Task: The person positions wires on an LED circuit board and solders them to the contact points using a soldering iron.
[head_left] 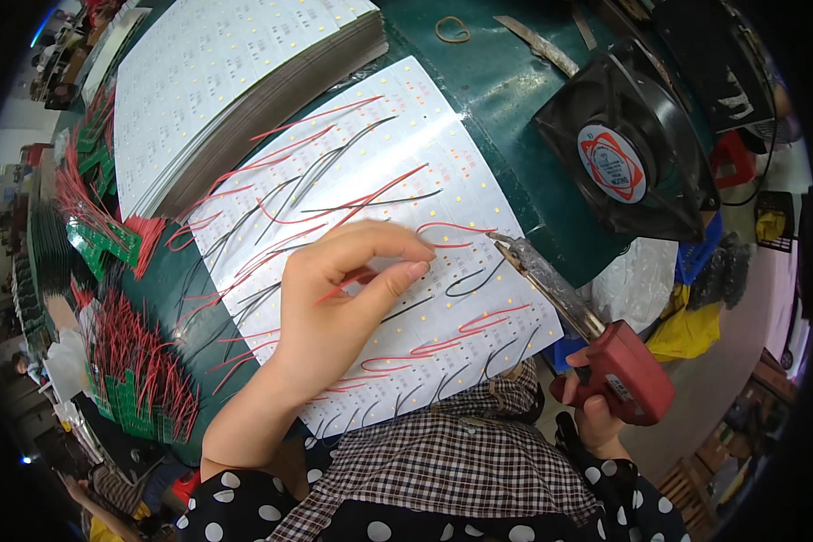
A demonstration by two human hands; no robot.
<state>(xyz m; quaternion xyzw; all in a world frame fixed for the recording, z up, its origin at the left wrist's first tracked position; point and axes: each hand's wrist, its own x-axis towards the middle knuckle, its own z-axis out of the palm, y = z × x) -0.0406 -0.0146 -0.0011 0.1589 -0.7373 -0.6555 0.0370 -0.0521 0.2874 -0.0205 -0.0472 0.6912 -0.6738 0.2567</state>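
A white circuit board panel dotted with small yellow components lies before me, with several red and black wires spread across it. My left hand is over its middle, thumb and forefinger pinched on a thin red wire. More red shows inside the curl of my fingers. In my right hand, at the panel's right, is a red-handled soldering gun. Its tip points left and meets the panel near the red wire's right end; whether it touches the wire I cannot tell.
A thick stack of white panels stands at the far left. Bundles of red wires and green boards lie left. A black fan stands at the far right, near a knife and a rubber band on the green table.
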